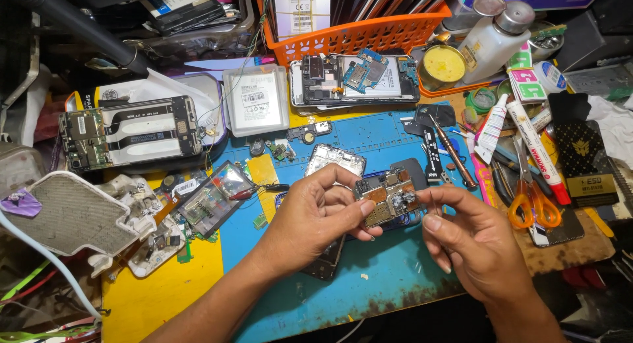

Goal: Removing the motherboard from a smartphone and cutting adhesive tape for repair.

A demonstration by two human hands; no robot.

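Fingers of left hand [316, 214] and right hand [478, 241] pinch a small circuit board [388, 199] together above the blue mat [382, 277].

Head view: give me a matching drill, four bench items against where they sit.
1 circuit board
2 scissors
3 basket
4 opened phone

a far edge, orange
b left of mat
c between left hand and right hand
d right of mat, orange handles

Pairs: 1-c, 2-d, 3-a, 4-b
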